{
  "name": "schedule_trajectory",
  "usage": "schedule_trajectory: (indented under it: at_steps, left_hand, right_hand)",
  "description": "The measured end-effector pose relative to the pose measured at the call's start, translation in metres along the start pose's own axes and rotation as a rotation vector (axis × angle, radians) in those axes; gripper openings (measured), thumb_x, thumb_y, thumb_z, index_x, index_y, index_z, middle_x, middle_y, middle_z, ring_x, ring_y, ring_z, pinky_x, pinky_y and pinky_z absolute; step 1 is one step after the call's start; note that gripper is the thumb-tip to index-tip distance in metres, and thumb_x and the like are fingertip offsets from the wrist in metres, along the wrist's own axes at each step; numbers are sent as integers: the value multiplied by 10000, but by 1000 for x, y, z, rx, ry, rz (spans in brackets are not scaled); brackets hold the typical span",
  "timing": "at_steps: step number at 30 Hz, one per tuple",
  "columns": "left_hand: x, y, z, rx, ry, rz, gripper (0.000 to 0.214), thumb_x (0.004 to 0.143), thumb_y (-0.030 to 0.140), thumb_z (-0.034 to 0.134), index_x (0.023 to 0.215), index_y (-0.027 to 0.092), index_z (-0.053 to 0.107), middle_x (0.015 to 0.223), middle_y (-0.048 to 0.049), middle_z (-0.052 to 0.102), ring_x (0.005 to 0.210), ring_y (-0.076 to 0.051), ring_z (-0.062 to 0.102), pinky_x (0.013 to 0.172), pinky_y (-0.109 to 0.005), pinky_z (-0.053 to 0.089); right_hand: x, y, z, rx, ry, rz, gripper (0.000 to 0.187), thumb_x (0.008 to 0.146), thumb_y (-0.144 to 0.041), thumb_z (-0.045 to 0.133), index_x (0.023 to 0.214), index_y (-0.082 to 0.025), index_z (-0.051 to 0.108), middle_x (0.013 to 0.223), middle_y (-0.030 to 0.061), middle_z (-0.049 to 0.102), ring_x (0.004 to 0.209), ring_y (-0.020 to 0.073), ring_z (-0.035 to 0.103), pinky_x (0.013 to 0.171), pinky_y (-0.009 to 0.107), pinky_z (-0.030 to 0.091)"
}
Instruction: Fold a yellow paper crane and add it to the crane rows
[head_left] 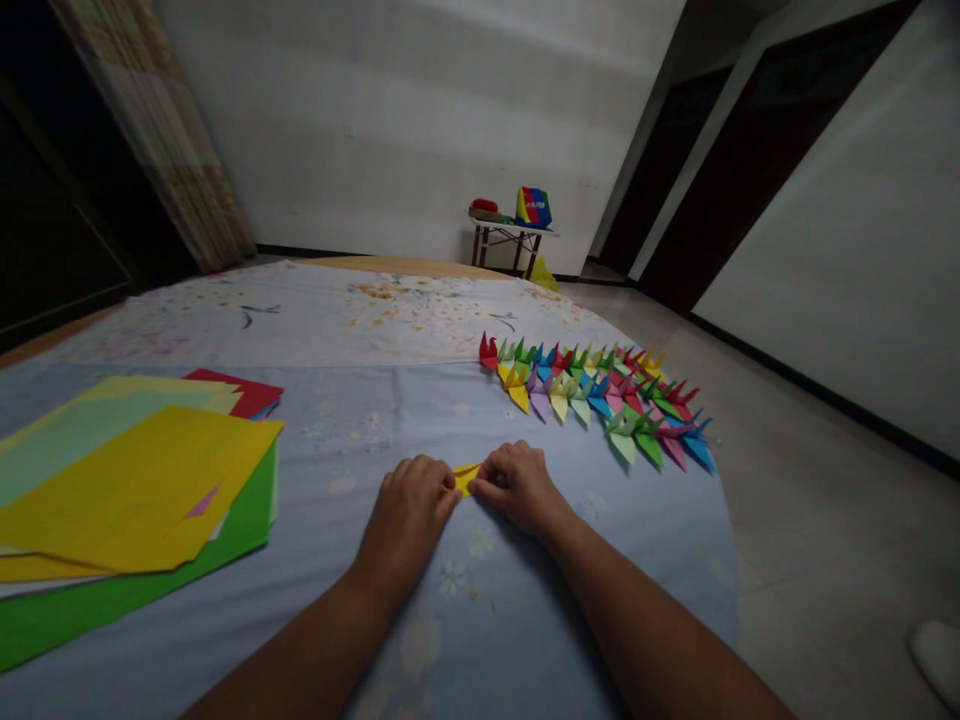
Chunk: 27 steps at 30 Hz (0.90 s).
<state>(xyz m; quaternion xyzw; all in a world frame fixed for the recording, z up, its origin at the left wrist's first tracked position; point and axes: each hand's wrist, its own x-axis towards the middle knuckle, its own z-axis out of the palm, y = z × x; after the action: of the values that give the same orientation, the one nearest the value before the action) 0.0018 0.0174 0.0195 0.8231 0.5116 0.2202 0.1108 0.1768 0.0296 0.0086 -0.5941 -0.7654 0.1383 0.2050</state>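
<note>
The fingers of the left hand are drawn close together at the left end of a small folded strip of yellow paper, and those of the right hand pinch its right end, thumb toward the near side. Only the middle of the strip shows between the two hands, so its exact folds cannot be told. It lies low at the near middle of the bench, on the pale blue floral tablecloth.

For a clean fold, I would judge that both ends want equal, light pressure, with the edges matched before the crease is pressed. A firm run of the thumb outward from the middle should sharpen it; pulling the ends apart could skew or tear so small a piece. The cloth is probably softer than bare wood, so pressing straight down seems wiser than rubbing sideways, where wrinkles could spoil the line.

To the right and farther off, well apart from the hands, stand rows of coloured paper cranes. To the left lie loose sheets, a large yellow sheet over a green sheet, with red paper at their far edge
</note>
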Motion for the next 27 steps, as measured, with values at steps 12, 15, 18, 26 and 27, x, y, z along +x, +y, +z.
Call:
schedule_trajectory:
  at_steps: [12,15,18,26,27]
  left_hand:
    - [-12,20,-7,338,-173,151,303,851,124,406,1072,232,583,1006,-72,610,912,-234,525,753,-378,380]
    - [-12,21,-7,357,-180,151,319,852,121,396,1091,227,578,1004,-74,612,907,-233,525,751,-373,382]
    - [-13,22,-8,378,-172,152,323,854,118,387,1099,210,578,1010,-85,614,913,-245,524,760,-387,379]
    - [-15,19,-7,393,-175,166,297,856,134,401,1076,217,582,1064,-79,608,956,-240,518,796,-388,358]
    - [-15,19,-7,388,-176,166,293,855,134,403,1070,216,584,1057,-80,609,953,-240,519,794,-388,359]
  right_hand:
    - [-3,-1,-4,28,-5,-21,164,796,-355,582,750,-205,628,778,8,585,829,163,464,741,296,263]
    - [-5,-2,-5,21,39,-10,212,791,-411,577,771,-202,610,844,26,568,884,183,446,780,317,267]
    - [-7,-3,-4,-31,57,-7,275,748,-472,605,821,-208,581,909,40,539,923,205,423,798,336,274]
    - [-7,-3,-5,-23,26,159,250,705,-399,661,869,-239,560,987,38,500,971,229,397,795,349,281]
    - [-7,-2,-6,-7,20,176,239,701,-378,665,872,-244,563,991,36,500,977,232,395,798,351,280]
